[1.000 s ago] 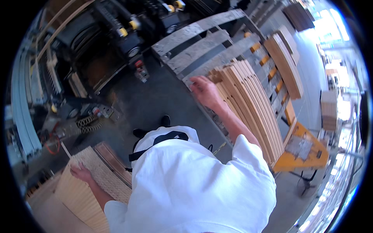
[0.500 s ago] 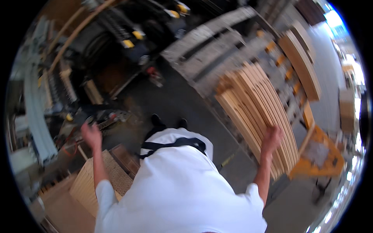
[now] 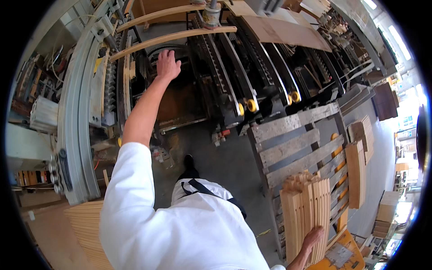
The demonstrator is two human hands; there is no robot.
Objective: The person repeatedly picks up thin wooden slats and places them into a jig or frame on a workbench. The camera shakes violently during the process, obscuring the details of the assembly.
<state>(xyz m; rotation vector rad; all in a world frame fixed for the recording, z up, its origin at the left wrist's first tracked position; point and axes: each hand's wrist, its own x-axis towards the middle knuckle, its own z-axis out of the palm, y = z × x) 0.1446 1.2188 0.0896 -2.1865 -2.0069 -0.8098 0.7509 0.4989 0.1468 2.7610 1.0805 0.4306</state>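
Note:
My left hand (image 3: 168, 65) is stretched forward over the machine, its fingers loosely bent and apart, with nothing in them. Just beyond it, a long, slightly curved wooden slat (image 3: 180, 38) lies across the machine, and a second slat (image 3: 164, 17) runs behind it. My right hand (image 3: 313, 235) hangs low at my right side, loosely open over a stack of curved wooden slats (image 3: 297, 211); whether it touches them I cannot tell. The stack lies on a weathered wooden pallet (image 3: 288, 148).
Black machine rails with yellow-capped ends (image 3: 252, 105) project toward me. Grey metal beams (image 3: 78, 130) run along the left. More curved wood (image 3: 355, 175) lies at the pallet's right, near a yellow truck (image 3: 344, 254). Stacked boards (image 3: 85, 229) stand at lower left.
I have turned and stepped toward the machine. My left hand has swung from my side up and forward near the slats. My right hand has stayed over the stack.

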